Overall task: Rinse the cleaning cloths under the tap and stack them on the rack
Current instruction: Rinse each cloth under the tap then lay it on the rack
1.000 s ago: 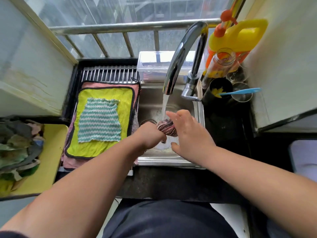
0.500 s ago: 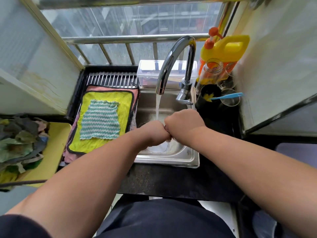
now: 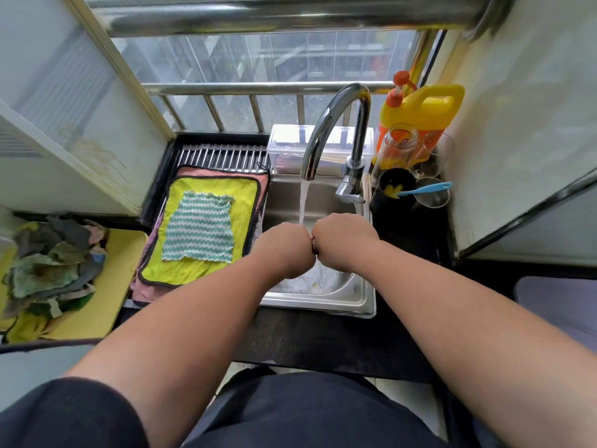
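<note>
Over the steel sink (image 3: 361, 305), my left hand (image 3: 287, 247) and my right hand (image 3: 344, 237) are fists pressed together, both gripping a dark reddish cloth (image 3: 314, 247); only a sliver of it shows between them. The chrome tap (image 3: 326, 124) runs, and its water falls just behind my knuckles. On the rack (image 3: 223, 155) to the left lie a pink cloth (image 3: 261, 179), a yellow cloth (image 3: 206, 189) on that, and a green-and-white knitted cloth (image 3: 198, 231) on top.
A heap of crumpled cloths (image 3: 48, 266) sits on a yellow tray (image 3: 103, 305) at far left. Behind the sink stands a clear plastic box (image 3: 287, 147). A yellow detergent jug (image 3: 423, 108), a jar (image 3: 397, 147), glasses and a blue-handled brush (image 3: 426, 189) crowd the right.
My right hand has closed from open fingers into a fist on the cloth, which is now almost hidden between both fists. The view has pulled back from the sink.
</note>
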